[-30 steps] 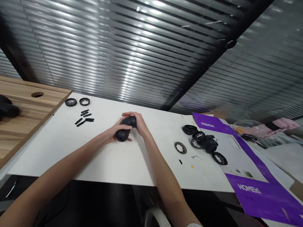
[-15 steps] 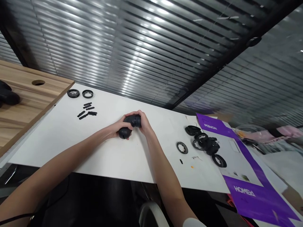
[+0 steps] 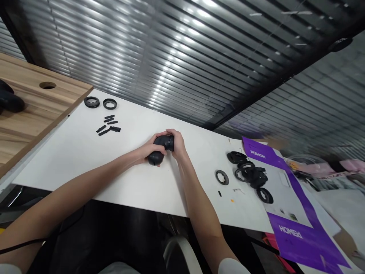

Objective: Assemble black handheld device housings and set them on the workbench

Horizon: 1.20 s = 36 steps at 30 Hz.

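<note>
Over the middle of the white table, both my hands hold one black, elbow-shaped part (image 3: 155, 157) with a smooth rounded end. My left hand (image 3: 146, 150) is closed around its bent body, the thumb lying across it and the rounded end below. My right hand (image 3: 178, 144) grips the opposite, ringed end, with fingers wrapped over the far side. Palms and fingers hide some of the part, and its exact kind cannot be told.
Two black rings (image 3: 110, 104) and several short black strips (image 3: 110, 121) lie at the left on the white table (image 3: 137, 186). To the right are a notched ring (image 3: 221, 177), a pile of black parts (image 3: 255, 177) and a purple-and-white sheet (image 3: 291, 228). A ribbed metal wall (image 3: 171, 57) stands behind.
The camera view has shifted slightly. Both hands keep their hold on the black part, which stays over about the same spot on the table.
</note>
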Tool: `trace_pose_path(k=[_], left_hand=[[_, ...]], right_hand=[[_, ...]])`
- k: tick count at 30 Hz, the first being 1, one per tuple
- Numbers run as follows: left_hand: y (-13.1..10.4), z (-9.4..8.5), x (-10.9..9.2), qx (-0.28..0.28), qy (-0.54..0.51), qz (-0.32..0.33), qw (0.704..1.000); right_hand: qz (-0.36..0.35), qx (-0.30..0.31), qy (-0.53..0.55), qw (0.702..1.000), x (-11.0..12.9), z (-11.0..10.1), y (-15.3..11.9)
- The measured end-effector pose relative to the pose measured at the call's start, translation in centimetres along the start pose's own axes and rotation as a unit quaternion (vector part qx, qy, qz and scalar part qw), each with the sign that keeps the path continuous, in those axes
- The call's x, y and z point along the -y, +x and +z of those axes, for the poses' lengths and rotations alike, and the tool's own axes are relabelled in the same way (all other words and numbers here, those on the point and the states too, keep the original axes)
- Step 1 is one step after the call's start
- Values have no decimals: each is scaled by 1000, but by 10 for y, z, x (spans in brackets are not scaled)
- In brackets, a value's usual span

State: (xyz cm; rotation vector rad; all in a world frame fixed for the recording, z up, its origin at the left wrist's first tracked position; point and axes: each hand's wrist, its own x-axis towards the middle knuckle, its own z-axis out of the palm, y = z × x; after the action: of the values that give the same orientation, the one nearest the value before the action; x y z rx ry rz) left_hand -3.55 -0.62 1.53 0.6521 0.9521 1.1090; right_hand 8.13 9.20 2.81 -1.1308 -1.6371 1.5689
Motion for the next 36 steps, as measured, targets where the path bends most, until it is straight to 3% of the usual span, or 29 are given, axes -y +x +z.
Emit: trace_pose_path(k=[12, 19, 27, 32, 36], left_hand=[[0, -2, 3, 0, 9, 2, 1000], [6, -11, -4, 31, 14, 17, 999], [6, -11, -8, 19, 4, 21, 1000], [10, -16, -5, 32, -19, 13, 999], [13, -19, -4, 64, -50, 4, 997]], right_hand=[[-8, 60, -42, 997, 5, -8, 4], [-64, 37, -8, 997, 1, -4, 6], [-118, 21, 58, 991, -3, -7, 15], [-116, 41, 88, 988, -8, -10, 18], [-164, 48, 81, 982, -7, -13, 19]])
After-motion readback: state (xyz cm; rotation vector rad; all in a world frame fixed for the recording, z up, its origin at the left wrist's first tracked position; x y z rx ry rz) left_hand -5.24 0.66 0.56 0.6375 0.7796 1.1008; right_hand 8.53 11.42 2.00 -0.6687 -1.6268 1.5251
